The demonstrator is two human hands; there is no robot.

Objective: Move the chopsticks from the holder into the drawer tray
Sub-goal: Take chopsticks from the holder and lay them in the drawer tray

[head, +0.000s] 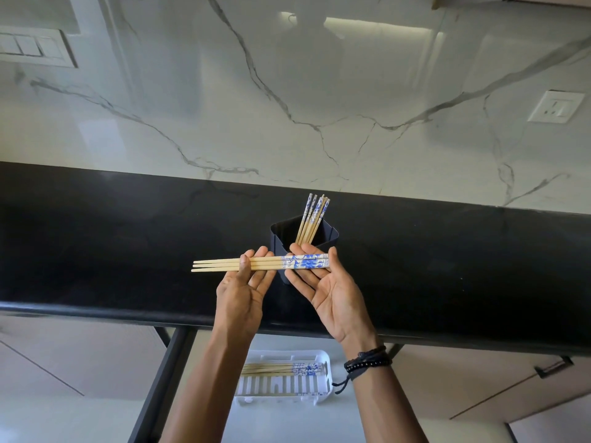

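Holder (277, 239) contains chopsticks (311, 219), tray (325, 383) more; left hand (241, 287) pinches three, right hand (329, 289) supports them flat.

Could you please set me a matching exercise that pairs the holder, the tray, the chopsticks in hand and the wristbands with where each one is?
Things:
1. holder
2. white tray
3. held chopsticks
4. wristbands

Places:
A. in the open drawer
B. on the arm of the right hand
C. on the black counter
D. level across the left hand and the right hand

Pairs: 1-C, 2-A, 3-D, 4-B.
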